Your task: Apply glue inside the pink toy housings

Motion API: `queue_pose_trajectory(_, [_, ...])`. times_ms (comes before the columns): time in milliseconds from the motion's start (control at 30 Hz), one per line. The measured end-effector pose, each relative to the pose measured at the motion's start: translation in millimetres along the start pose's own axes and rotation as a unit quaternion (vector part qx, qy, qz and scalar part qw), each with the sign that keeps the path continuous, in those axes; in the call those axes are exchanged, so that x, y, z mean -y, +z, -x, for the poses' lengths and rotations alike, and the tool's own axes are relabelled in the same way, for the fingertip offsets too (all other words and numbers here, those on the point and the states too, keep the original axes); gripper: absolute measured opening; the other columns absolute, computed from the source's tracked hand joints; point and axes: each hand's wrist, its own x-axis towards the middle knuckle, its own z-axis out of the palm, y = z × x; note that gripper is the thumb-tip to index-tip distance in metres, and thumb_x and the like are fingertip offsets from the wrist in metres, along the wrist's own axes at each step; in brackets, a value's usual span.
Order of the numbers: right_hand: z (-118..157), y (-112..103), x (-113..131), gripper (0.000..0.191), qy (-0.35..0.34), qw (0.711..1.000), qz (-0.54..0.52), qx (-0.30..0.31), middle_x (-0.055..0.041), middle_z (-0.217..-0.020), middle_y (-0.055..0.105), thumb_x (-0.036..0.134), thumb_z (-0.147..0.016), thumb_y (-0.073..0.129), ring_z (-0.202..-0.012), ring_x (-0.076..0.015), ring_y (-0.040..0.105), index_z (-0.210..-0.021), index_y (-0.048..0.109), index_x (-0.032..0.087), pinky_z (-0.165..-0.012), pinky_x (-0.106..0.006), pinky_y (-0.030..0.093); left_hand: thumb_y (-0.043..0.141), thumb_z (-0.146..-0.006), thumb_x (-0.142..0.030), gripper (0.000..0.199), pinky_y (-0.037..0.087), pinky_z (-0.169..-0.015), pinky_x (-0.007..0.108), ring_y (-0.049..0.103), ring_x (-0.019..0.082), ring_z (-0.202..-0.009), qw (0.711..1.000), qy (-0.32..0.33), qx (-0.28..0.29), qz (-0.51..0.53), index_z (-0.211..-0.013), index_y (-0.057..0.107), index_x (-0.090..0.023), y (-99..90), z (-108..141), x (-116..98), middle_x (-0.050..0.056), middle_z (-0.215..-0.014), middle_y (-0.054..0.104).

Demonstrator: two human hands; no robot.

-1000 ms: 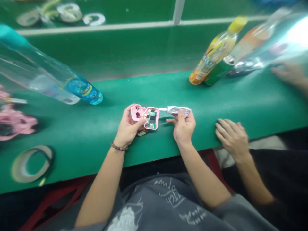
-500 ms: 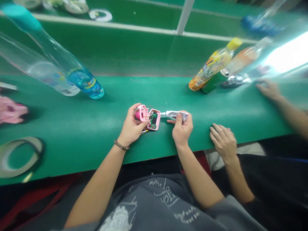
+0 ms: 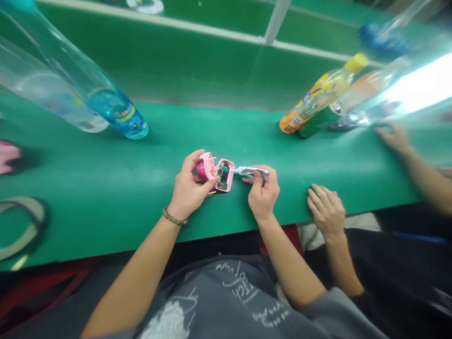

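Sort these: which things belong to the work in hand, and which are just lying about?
In use: left hand, pink casing, circuit board, right hand, metal tube.
Lying about: clear bottle, yellow-capped bottle, green can, tape roll.

Gray short-sleeved T-shirt (image 3: 219,308), white handwritten lettering (image 3: 235,282) and white print (image 3: 169,321) across chest; brown beaded bracelet (image 3: 173,217) on left wrist (image 3: 176,212).

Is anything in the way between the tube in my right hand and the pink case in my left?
No, nothing visible stands in the way. The tube in your right hand points straight at the edge of the pink case in your left hand, its tip right at that edge.
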Motion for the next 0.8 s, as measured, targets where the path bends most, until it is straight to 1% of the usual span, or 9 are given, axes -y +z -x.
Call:
queue_pose_trajectory(100, [0.1,1.5,1.0,0.015,-0.007,1.0,0.011,0.009,-0.0049,-0.099,0.066,0.039,-0.096,0.05,-0.081,-0.0192,0.071,-0.103,0.061,0.033,-0.062,-0.035,0.067,0.083,-0.069,-0.022,0.077,0.061,-0.081,0.028,0.069,0.023,-0.1,1.0,-0.005,-0.002,0.002,-0.137,0.048,-0.029,-0.1,0.3,-1.1,0.009,-0.131,0.059])
queue_pose_trajectory(233, [0.9,2.5,2.5,0.017,-0.034,0.999,0.021,0.029,-0.0031,-0.099,0.066,0.034,-0.097,0.048,-0.082,-0.0172,0.07,-0.105,0.061,0.028,-0.062,-0.032,0.066,0.084,-0.068,-0.02,0.078,0.06,-0.082,0.029,0.069,0.023,-0.1,1.0,-0.008,-0.005,0.008,-0.137,0.048,-0.029,0.7,0.3,-1.6,0.009,-0.132,0.058])
queue_pose_trajectory(300, [1.6,3.2,2.5,0.018,-0.04,0.998,0.03,0.04,-0.0027,-0.1,0.066,0.034,-0.097,0.048,-0.084,-0.0173,0.07,-0.105,0.061,0.027,-0.063,-0.032,0.066,0.084,-0.068,-0.02,0.078,0.06,-0.082,0.03,0.069,0.023,-0.099,1.0,-0.009,-0.009,0.016,-0.137,0.049,-0.029,1.0,0.5,-1.5,0.009,-0.132,0.059])
queue_pose_trajectory(433, [3.1,5.1,0.8,0.021,-0.057,0.996,0.044,0.051,-0.0041,-0.102,0.067,0.036,-0.097,0.045,-0.089,-0.0193,0.069,-0.107,0.062,0.029,-0.067,-0.036,0.066,0.084,-0.068,-0.021,0.077,0.06,-0.079,0.03,0.07,0.022,-0.096,1.0,-0.012,-0.009,0.026,-0.136,0.049,-0.029,1.1,0.6,-1.3,0.01,-0.132,0.058])
queue_pose_trajectory(567, [4.3,5.5,0.2,0.021,-0.09,0.993,0.059,0.048,-0.0033,-0.102,0.067,0.033,-0.097,0.044,-0.086,-0.0188,0.069,-0.109,0.062,0.03,-0.066,-0.036,0.065,0.084,-0.068,-0.023,0.077,0.06,-0.079,0.029,0.069,0.022,-0.098,1.0,-0.005,-0.007,0.018,-0.136,0.048,-0.028,0.7,0.3,-1.4,0.01,-0.131,0.058])
queue_pose_trajectory(700, [4.5,3.0,3.8,0.021,-0.121,0.988,0.091,0.039,-0.0027,-0.098,0.07,0.029,-0.097,0.045,-0.08,-0.019,0.069,-0.105,0.064,0.032,-0.077,-0.041,0.063,0.083,-0.07,-0.024,0.076,0.059,-0.084,0.03,0.068,0.023,-0.103,1.0,0.0,0.001,0.021,-0.137,0.046,-0.027,0.9,-0.1,-1.4,0.01,-0.132,0.058])
queue_pose_trajectory(800, [4.6,1.3,5.4,0.02,-0.13,0.986,0.099,0.036,-0.0023,-0.096,0.071,0.03,-0.097,0.047,-0.086,-0.0212,0.069,-0.104,0.065,0.034,-0.083,-0.044,0.061,0.083,-0.07,-0.023,0.076,0.059,-0.087,0.032,0.068,0.024,-0.104,1.0,0.001,-0.002,0.024,-0.136,0.047,-0.026,1.3,0.0,-1.0,0.011,-0.132,0.059])
